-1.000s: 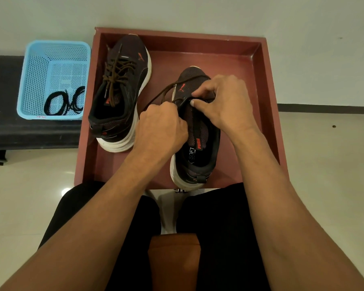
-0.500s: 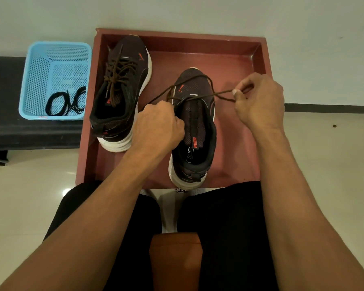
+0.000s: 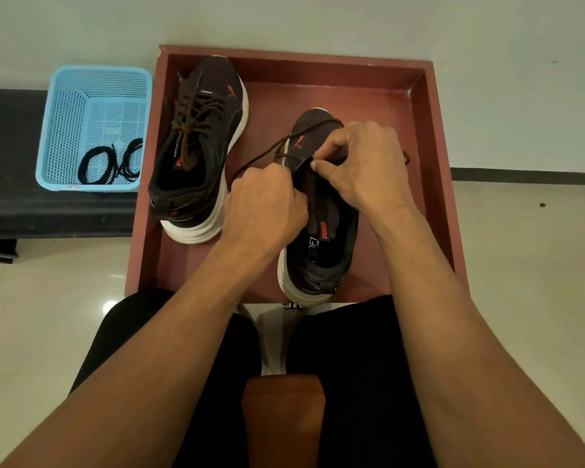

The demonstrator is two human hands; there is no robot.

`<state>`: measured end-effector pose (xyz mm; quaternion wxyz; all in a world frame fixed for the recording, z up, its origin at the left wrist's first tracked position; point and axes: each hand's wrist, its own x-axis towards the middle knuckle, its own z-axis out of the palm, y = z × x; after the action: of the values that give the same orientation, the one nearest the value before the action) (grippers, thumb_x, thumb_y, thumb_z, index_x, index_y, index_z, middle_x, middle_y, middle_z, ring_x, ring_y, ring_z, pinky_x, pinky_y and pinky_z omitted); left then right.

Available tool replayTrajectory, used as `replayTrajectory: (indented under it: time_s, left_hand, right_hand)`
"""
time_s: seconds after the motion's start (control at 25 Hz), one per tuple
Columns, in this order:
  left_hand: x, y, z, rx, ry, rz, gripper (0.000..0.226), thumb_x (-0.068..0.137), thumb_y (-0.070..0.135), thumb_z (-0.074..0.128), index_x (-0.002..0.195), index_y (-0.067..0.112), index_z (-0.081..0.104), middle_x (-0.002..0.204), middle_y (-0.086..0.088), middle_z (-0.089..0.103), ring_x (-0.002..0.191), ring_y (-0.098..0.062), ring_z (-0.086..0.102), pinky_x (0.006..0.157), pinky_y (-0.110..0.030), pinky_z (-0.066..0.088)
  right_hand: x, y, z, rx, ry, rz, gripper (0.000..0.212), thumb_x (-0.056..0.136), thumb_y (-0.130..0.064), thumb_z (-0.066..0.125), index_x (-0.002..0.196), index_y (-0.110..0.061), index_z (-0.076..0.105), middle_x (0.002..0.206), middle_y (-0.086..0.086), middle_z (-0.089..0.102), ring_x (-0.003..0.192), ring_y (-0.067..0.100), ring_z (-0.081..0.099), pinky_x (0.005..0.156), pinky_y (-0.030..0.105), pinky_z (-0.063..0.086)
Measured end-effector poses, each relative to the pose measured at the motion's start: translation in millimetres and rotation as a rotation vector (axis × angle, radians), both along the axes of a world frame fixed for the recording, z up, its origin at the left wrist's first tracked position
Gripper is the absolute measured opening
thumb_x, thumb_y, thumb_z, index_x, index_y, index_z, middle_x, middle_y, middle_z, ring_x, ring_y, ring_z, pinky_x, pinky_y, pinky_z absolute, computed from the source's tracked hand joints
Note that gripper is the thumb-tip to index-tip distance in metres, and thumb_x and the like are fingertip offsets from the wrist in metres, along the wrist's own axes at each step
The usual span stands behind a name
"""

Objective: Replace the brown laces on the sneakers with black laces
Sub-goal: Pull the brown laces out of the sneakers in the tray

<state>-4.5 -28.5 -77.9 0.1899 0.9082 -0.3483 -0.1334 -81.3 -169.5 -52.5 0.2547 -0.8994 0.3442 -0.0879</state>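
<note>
Two dark sneakers with white soles lie in a red tray (image 3: 429, 136). The left sneaker (image 3: 213, 130) still carries its brown lacing. On the right sneaker (image 3: 321, 238) the brown lace (image 3: 260, 157) is mostly loose and loops over the toe. My left hand (image 3: 267, 207) is curled on that sneaker's left edge by the eyelets. My right hand (image 3: 362, 163) pinches the brown lace over the eyelet row near the toe, and a bit of lace shows past its right side. Black laces (image 3: 108, 163) lie coiled in a blue basket (image 3: 65, 123).
The blue basket stands on a dark bench (image 3: 11, 197) left of the tray. The tray sits on a pale tiled floor (image 3: 520, 265) against a wall. My knees in black trousers (image 3: 352, 366) are just before the tray's near edge.
My right hand, which had pulled the brown lace out to the right, has come back to the eyelets near the toe. My left hand has stayed on the sneaker's side.
</note>
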Motion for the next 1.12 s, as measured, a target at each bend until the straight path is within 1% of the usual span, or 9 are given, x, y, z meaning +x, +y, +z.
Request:
replayTrajectory:
  time_s: [0.16,0.28,0.4,0.48,0.56,0.68,0.76,0.92,1.12]
  left_hand:
    - [2.5,0.9,2.0,0.019,0.025,0.026,0.023,0.093,0.033,0.052,0.092,0.012,0.061,0.084,-0.011,0.062,0.079,-0.035,0.060,0.062,-0.038,0.043]
    - [8.3,3.8,2.3,0.026,0.067,0.053,0.022,0.094,0.031,0.052,0.095,0.012,0.063,0.084,-0.010,0.062,0.077,-0.033,0.059,0.066,-0.040,0.051]
    - [12.4,5.7,2.7,0.031,0.083,0.059,0.022,0.092,0.035,0.051,0.092,0.014,0.060,0.086,-0.011,0.063,0.080,-0.036,0.062,0.071,-0.045,0.056]
    - [11.3,5.4,4.3,0.036,0.095,0.064,0.021,0.092,0.035,0.052,0.089,0.016,0.058,0.085,-0.010,0.062,0.081,-0.036,0.062,0.072,-0.046,0.056]
    - [9.3,6.4,7.7,0.034,0.093,0.075,0.020,0.093,0.038,0.053,0.091,0.018,0.060,0.085,-0.008,0.063,0.083,-0.035,0.063,0.073,-0.046,0.056]
    - [8.1,5.7,14.5,-0.022,0.032,0.083,0.030,0.093,0.044,0.058,0.116,0.028,0.069,0.090,-0.002,0.067,0.089,-0.033,0.067,0.076,-0.045,0.058]
    - [7.0,-1.2,18.1,-0.090,0.009,0.097,0.032,0.093,0.046,0.063,0.118,0.029,0.072,0.094,0.002,0.068,0.089,-0.029,0.069,0.072,-0.040,0.056]
    - [11.2,-13.3,17.1,-0.122,-0.017,0.194,0.028,0.090,0.048,0.069,0.101,0.024,0.077,0.090,0.000,0.073,0.089,-0.030,0.073,0.073,-0.041,0.061]
    - [11.4,-13.2,18.5,-0.167,-0.015,0.209,0.021,0.091,0.042,0.070,0.097,0.024,0.080,0.090,0.000,0.076,0.089,-0.028,0.074,0.074,-0.040,0.062]
  right_hand:
    - [-0.6,1.0,2.2,-0.040,0.050,-0.006,0.007,0.093,-0.035,0.078,0.089,-0.034,0.072,0.099,-0.013,0.064,0.088,0.008,0.061,0.079,0.030,0.052]
    - [-17.8,-17.8,5.1,0.007,0.030,-0.166,0.016,0.097,-0.030,0.075,0.085,-0.034,0.065,0.099,-0.012,0.064,0.087,0.008,0.063,0.086,0.029,0.053]
    - [-29.3,-26.6,3.9,-0.003,0.039,-0.228,0.010,0.096,-0.030,0.076,0.088,-0.030,0.069,0.104,-0.010,0.068,0.090,0.009,0.064,0.086,0.029,0.052]
    - [-24.5,-20.6,5.7,0.004,0.011,-0.170,0.006,0.094,-0.029,0.077,0.094,-0.030,0.071,0.105,-0.012,0.067,0.096,0.008,0.061,0.086,0.025,0.046]
    - [-14.9,-12.5,6.0,0.019,-0.036,-0.057,0.013,0.091,-0.028,0.078,0.103,-0.032,0.075,0.106,-0.010,0.066,0.103,0.011,0.062,0.090,0.023,0.047]
    - [-4.8,-4.6,6.0,0.010,-0.039,0.045,0.018,0.089,-0.029,0.080,0.108,-0.030,0.081,0.092,-0.019,0.061,0.093,0.000,0.063,0.083,0.007,0.041]
    - [-1.2,-2.4,4.6,0.017,-0.011,0.043,0.018,0.089,-0.031,0.081,0.107,-0.030,0.082,0.092,-0.020,0.061,0.094,0.002,0.064,0.083,0.012,0.044]
    - [6.7,5.2,-0.2,0.007,-0.009,0.034,0.018,0.085,-0.039,0.085,0.101,-0.034,0.082,0.090,-0.020,0.062,0.099,0.010,0.066,0.088,0.032,0.057]
    - [13.7,11.6,0.0,-0.002,0.030,0.003,0.011,0.086,-0.046,0.083,0.094,-0.039,0.080,0.078,-0.017,0.060,0.097,0.017,0.064,0.085,0.045,0.057]
